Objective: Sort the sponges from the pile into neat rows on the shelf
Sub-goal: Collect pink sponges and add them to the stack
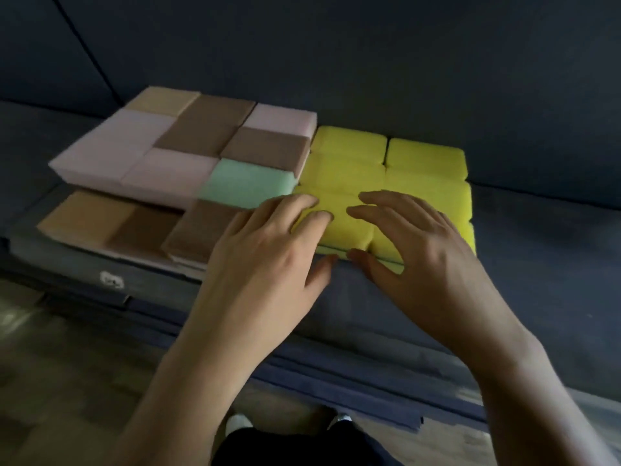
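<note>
Left half of dark blue upholstered seat (537,237): flat rectangular foam sponges in tan, pink and brown (174,142), packed edge to edge in rows, front row lower. At centre, one mint-green rectangular foam sponge (245,185), touching the yellow block. Right of centre: bright yellow rounded foam sponges (386,169), two columns, reaching the front edge. Over these, left hand (265,243) and right hand (420,243): fingers spread, loosely extended, tips resting on front yellow sponges, thumbs against front face; nothing gripped.

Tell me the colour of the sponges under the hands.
The sponges are yellow; head view.
</note>
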A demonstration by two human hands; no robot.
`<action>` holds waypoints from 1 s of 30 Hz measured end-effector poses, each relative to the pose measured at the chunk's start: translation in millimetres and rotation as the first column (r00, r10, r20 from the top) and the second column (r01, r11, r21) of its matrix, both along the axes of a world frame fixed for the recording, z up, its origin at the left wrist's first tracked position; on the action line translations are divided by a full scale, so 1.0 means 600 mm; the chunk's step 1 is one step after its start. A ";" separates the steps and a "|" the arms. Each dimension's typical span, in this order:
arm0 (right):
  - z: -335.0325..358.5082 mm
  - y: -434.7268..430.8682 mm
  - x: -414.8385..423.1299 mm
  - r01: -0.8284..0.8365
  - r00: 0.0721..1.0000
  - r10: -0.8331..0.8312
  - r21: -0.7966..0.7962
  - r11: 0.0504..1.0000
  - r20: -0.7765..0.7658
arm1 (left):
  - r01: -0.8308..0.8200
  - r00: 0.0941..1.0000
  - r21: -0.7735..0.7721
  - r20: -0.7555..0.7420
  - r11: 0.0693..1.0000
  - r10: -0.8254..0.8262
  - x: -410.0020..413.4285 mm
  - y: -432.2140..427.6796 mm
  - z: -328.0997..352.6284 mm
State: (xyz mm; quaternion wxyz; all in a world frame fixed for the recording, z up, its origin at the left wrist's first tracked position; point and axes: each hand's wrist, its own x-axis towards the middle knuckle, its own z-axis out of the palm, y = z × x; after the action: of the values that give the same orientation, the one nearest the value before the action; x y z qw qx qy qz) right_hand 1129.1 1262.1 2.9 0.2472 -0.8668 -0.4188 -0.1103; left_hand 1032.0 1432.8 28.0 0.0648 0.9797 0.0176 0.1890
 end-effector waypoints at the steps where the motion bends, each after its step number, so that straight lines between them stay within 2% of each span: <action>1: 0.003 0.015 -0.007 -0.026 1.000 0.026 0.009 1.000 0.008 | -0.020 1.000 -0.006 0.010 1.000 0.020 -0.013 0.008 0.004; 10: 0.055 0.214 -0.119 -0.358 0.933 0.347 0.130 0.925 0.098 | -0.253 0.965 -0.070 0.047 0.965 0.257 -0.172 0.156 0.040; 20: 0.041 0.586 -0.292 -0.421 0.907 0.419 0.076 0.904 0.034 | -0.558 0.830 0.002 -0.014 0.830 0.558 -0.395 0.457 0.032; 30: 0.037 0.915 -0.388 -0.483 0.874 0.482 -0.005 0.876 -0.058 | -0.667 0.741 -0.002 -0.102 0.745 0.663 -0.496 0.746 0.039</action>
State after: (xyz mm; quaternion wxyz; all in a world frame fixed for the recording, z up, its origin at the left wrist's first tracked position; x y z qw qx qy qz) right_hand 896.2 1811.4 25.0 0.2701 -0.7401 -0.6156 -0.0175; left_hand 734.3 1880.3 51.4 0.0109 0.9154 0.3723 0.1529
